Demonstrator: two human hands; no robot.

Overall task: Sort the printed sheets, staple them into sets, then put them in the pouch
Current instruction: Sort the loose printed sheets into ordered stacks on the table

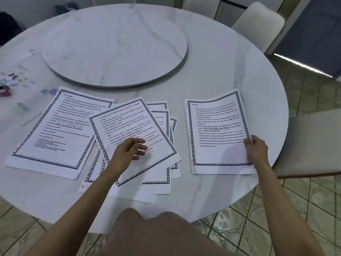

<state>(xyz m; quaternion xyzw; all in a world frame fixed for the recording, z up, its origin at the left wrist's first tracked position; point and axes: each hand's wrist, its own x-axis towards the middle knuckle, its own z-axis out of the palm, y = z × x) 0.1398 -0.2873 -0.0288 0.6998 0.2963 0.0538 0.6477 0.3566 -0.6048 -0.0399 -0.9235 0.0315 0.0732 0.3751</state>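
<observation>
Three groups of printed sheets with dark patterned borders lie on the round marble table [212, 67]. A neat left pile [55, 130] sits at the left. In the middle, a loose fanned pile [136, 145] lies under my left hand [129, 150], whose fingers hover spread above the top sheet, holding nothing. The right pile [217, 133] is at the right; my right hand [255, 148] pinches the right edge of its top sheet, which curls slightly upward at its far edge.
A round marble turntable [114, 48] fills the table's centre. Small colourful clips and stationery [13, 80] lie blurred at the far left, with a red item [4, 90] at the frame edge. Chairs [313, 141] stand to the right and behind.
</observation>
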